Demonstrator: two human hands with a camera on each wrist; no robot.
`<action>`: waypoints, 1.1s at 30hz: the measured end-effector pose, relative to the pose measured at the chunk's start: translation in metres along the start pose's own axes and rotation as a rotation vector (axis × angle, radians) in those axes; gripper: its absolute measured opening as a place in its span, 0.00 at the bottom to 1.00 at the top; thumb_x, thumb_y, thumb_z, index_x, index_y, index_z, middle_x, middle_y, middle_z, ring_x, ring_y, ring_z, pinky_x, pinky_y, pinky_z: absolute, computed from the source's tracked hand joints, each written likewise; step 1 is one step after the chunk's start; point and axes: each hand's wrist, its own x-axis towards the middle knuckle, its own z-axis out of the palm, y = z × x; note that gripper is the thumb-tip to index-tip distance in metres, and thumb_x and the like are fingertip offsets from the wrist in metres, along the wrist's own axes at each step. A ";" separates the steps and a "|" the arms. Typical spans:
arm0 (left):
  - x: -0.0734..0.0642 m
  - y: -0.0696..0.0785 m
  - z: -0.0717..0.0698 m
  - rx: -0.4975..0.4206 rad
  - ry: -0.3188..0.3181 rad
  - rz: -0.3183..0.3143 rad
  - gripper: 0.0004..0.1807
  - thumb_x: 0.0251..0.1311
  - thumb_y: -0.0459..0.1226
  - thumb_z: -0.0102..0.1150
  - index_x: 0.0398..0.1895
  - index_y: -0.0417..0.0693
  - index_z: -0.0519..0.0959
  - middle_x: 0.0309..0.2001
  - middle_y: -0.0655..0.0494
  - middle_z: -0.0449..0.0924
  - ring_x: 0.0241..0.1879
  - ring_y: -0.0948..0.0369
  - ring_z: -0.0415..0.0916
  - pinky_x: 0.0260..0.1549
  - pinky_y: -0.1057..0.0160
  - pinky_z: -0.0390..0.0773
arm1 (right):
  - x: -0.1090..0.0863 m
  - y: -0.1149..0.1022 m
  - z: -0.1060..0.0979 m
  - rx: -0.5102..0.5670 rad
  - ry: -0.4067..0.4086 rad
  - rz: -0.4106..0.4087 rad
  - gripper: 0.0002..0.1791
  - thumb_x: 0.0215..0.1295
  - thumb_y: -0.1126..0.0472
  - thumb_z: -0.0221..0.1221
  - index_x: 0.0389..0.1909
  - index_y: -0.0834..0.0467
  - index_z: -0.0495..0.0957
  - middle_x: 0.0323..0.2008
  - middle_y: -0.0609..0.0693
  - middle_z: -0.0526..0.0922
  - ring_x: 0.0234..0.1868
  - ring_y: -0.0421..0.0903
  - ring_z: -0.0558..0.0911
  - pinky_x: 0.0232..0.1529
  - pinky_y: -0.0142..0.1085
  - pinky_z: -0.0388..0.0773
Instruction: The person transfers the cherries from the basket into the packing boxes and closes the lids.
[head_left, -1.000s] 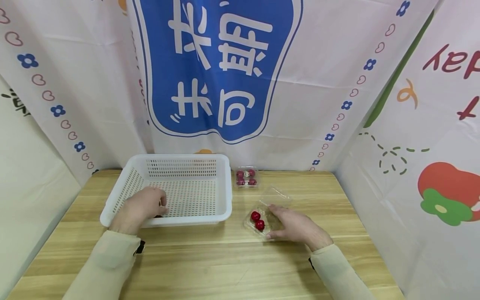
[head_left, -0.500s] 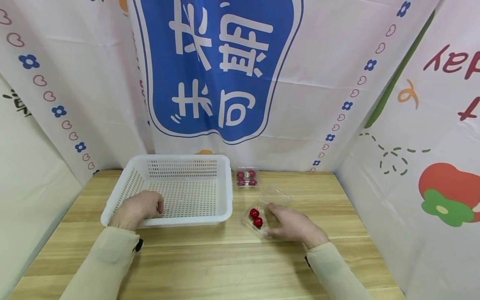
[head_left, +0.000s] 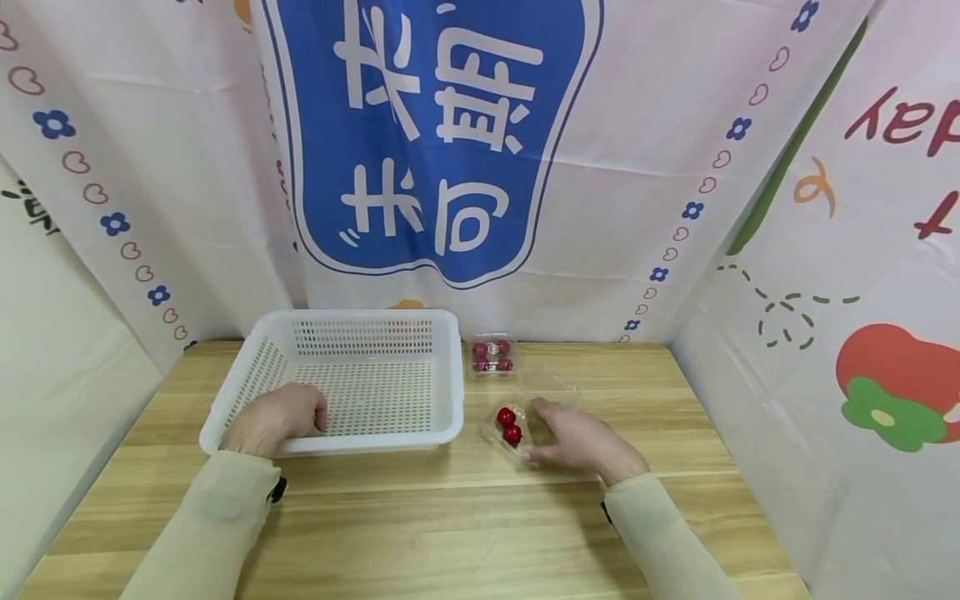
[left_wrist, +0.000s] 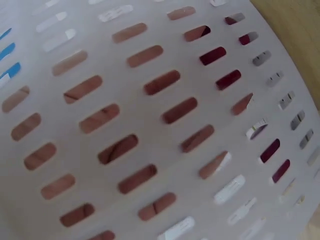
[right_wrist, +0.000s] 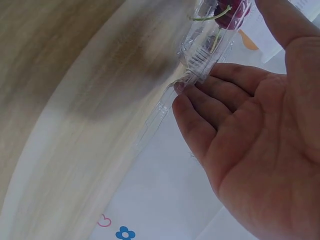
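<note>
My left hand (head_left: 281, 417) is down inside a white plastic basket (head_left: 453, 392), near its front left corner. Through the basket's slots in the left wrist view, parts of the hand (left_wrist: 117, 147) show, with dark red cherries (left_wrist: 228, 80) close to the fingers. Whether those fingers hold one is hidden. My right hand (head_left: 577, 437) grips the right side of an open, clear plastic clamshell box (head_left: 491, 433), thumb at the front and fingers behind. Two red cherries (head_left: 512, 434) lie in the box. In the right wrist view, a stemmed cherry (right_wrist: 232, 14) sits beyond the fingertips.
A second clear box (head_left: 493, 354) of cherries, its lid down, stands at the back of the wooden table (head_left: 465, 533), right of the basket. Printed cloth (head_left: 600, 208) hangs behind the table and along its sides.
My right hand and the open box have slid a little away from me and to the left. My left hand has sunk slightly lower in the basket, covering the red seen beneath it earlier.
</note>
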 end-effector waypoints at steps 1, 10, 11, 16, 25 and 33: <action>0.001 0.000 0.000 0.007 0.006 0.011 0.07 0.68 0.30 0.76 0.33 0.46 0.86 0.36 0.51 0.85 0.38 0.54 0.77 0.36 0.59 0.78 | 0.001 0.000 0.000 0.002 0.001 -0.002 0.58 0.72 0.39 0.80 0.92 0.63 0.65 0.87 0.66 0.74 0.87 0.67 0.76 0.90 0.65 0.72; 0.005 0.015 -0.002 0.025 0.110 0.109 0.08 0.64 0.30 0.80 0.35 0.47 0.86 0.37 0.52 0.86 0.39 0.55 0.78 0.38 0.57 0.79 | 0.003 -0.002 -0.001 0.002 0.001 -0.001 0.59 0.72 0.37 0.80 0.92 0.63 0.65 0.88 0.66 0.73 0.88 0.67 0.76 0.91 0.64 0.72; 0.006 0.018 -0.002 0.028 0.122 0.115 0.09 0.64 0.30 0.80 0.34 0.48 0.86 0.36 0.52 0.86 0.39 0.55 0.78 0.38 0.57 0.79 | 0.004 -0.002 -0.001 0.001 0.001 0.001 0.59 0.72 0.37 0.80 0.92 0.63 0.65 0.88 0.66 0.73 0.88 0.67 0.76 0.91 0.64 0.72; 0.007 0.037 -0.001 0.049 0.181 0.157 0.10 0.68 0.31 0.81 0.35 0.48 0.86 0.35 0.54 0.85 0.38 0.56 0.78 0.40 0.55 0.80 | 0.004 -0.003 -0.001 0.003 0.002 0.007 0.59 0.71 0.37 0.80 0.91 0.63 0.65 0.88 0.65 0.72 0.88 0.66 0.75 0.91 0.64 0.72; 0.010 0.069 0.002 0.062 0.252 0.209 0.09 0.69 0.31 0.82 0.36 0.48 0.87 0.36 0.54 0.87 0.38 0.56 0.79 0.43 0.52 0.84 | 0.004 -0.003 -0.001 0.006 0.005 -0.005 0.60 0.71 0.38 0.81 0.91 0.64 0.65 0.89 0.66 0.72 0.88 0.67 0.75 0.91 0.64 0.71; 0.012 0.093 0.004 0.054 0.305 0.247 0.07 0.70 0.30 0.80 0.38 0.48 0.89 0.39 0.54 0.91 0.39 0.56 0.82 0.45 0.50 0.89 | 0.003 -0.002 -0.001 0.002 0.001 -0.002 0.59 0.72 0.37 0.80 0.92 0.63 0.65 0.89 0.65 0.71 0.89 0.66 0.74 0.92 0.63 0.71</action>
